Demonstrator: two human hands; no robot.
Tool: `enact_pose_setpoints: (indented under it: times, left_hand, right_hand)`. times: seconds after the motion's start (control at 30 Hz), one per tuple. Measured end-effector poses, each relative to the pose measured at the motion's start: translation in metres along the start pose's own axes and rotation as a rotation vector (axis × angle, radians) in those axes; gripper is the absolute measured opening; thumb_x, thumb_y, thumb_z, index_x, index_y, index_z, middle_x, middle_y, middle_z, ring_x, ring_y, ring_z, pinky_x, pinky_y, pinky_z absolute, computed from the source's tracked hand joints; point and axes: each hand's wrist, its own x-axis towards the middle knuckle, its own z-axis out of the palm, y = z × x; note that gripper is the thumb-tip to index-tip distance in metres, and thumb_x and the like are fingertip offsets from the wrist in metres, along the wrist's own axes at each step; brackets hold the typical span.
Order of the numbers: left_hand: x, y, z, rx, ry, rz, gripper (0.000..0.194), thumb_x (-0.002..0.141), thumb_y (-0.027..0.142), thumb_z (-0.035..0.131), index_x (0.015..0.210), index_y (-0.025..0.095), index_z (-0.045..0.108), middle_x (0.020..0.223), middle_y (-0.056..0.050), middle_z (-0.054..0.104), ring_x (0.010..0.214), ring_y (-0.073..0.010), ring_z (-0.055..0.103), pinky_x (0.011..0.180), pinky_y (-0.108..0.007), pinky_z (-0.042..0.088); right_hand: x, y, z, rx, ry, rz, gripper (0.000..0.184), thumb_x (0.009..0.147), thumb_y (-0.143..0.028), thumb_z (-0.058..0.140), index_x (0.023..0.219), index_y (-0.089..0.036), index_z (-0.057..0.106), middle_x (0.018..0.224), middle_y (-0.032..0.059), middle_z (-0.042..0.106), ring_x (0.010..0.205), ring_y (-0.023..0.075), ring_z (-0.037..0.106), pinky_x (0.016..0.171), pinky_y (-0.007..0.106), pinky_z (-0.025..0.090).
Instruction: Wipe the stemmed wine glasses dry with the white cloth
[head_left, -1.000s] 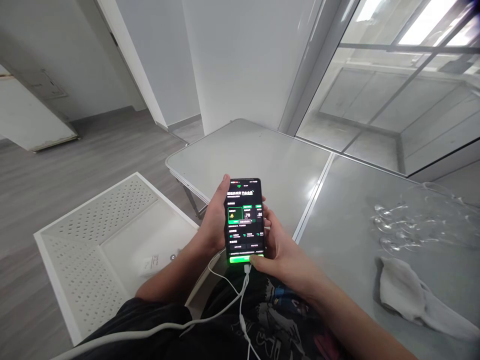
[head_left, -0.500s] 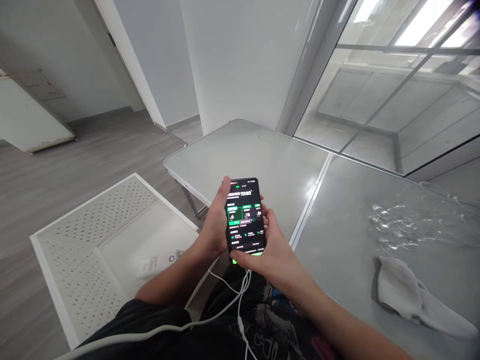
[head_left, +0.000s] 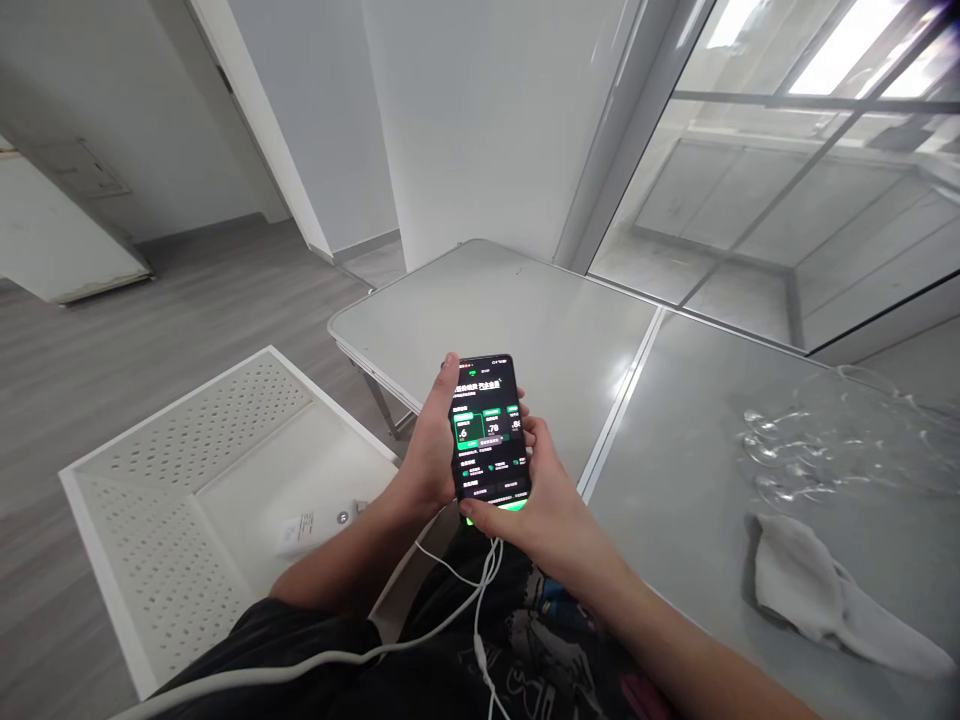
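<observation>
A smartphone point(head_left: 489, 430) with a lit dark screen, green and white text on it, is held upright over my lap. My left hand point(head_left: 433, 440) grips its left edge, thumb along the side near the top. My right hand point(head_left: 544, 495) wraps the lower right side, its fingers behind the phone and its thumb lying across the bottom of the screen, over a bright green bar. White cables point(head_left: 486, 590) run from under the phone's lower end across the dark printed clothing.
A grey folding table point(head_left: 517, 310) stands ahead. On its right part are several clear glasses point(head_left: 787, 450) and a whitish cloth point(head_left: 817, 590). A white perforated panel point(head_left: 187, 450) with a small white labelled packet point(head_left: 304, 528) lies left. Glass panels point(head_left: 750, 190) border the table.
My right thumb has slid left along the bottom of the screen, from its middle to the lower left corner. The phone stays in both hands, its top shifted slightly left.
</observation>
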Motion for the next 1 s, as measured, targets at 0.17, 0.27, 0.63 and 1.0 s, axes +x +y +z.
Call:
enact_pose_setpoints:
  times: [0.17, 0.27, 0.63, 1.0]
  left_hand:
    - [0.0000, 0.0009, 0.0002, 0.006, 0.003, 0.000, 0.072, 0.089, 0.073, 0.054, 0.111, 0.007, 0.072, 0.088, -0.016, 0.077, 0.082, -0.0300, 0.077, 0.078, -0.044, 0.062]
    - [0.0003, 0.0029, 0.0000, 0.006, -0.021, -0.022, 0.073, 0.089, 0.074, 0.052, 0.109, 0.007, 0.072, 0.087, -0.016, 0.076, 0.081, -0.0299, 0.076, 0.078, -0.044, 0.062]
    - [0.0009, 0.0006, 0.0006, 0.006, 0.004, 0.017, 0.069, 0.090, 0.070, 0.054, 0.112, 0.008, 0.072, 0.087, -0.016, 0.077, 0.082, -0.0301, 0.077, 0.077, -0.044, 0.062]
    - [0.0013, 0.0030, -0.0028, 0.014, -0.032, 0.014, 0.069, 0.090, 0.071, 0.054, 0.111, 0.007, 0.072, 0.092, -0.017, 0.076, 0.082, -0.0296, 0.076, 0.076, -0.043, 0.063]
  right_hand:
    - [-0.0001, 0.0008, -0.0023, 0.059, -0.043, 0.000, 0.082, 0.072, -0.026, 0.084, 0.137, -0.031, 0.035, 0.129, 0.0075, 0.062, 0.104, 0.0276, 0.070, 0.087, 0.044, 0.060]
    - [-0.0005, 0.0015, -0.0045, 0.156, -0.084, -0.038, 0.061, 0.083, -0.030, 0.073, 0.134, -0.030, 0.039, 0.126, 0.0075, 0.063, 0.108, 0.0277, 0.068, 0.088, 0.044, 0.060]
    - [-0.0012, -0.0060, -0.0031, 0.059, -0.035, 0.030, 0.090, 0.065, -0.029, 0.089, 0.137, -0.031, 0.035, 0.131, 0.0091, 0.059, 0.107, 0.0307, 0.067, 0.087, 0.047, 0.060]
    - [-0.0017, 0.0026, -0.0076, 0.260, -0.129, -0.015, 0.057, 0.088, -0.030, 0.069, 0.137, -0.030, 0.041, 0.128, 0.0074, 0.059, 0.114, 0.0286, 0.064, 0.086, 0.043, 0.059]
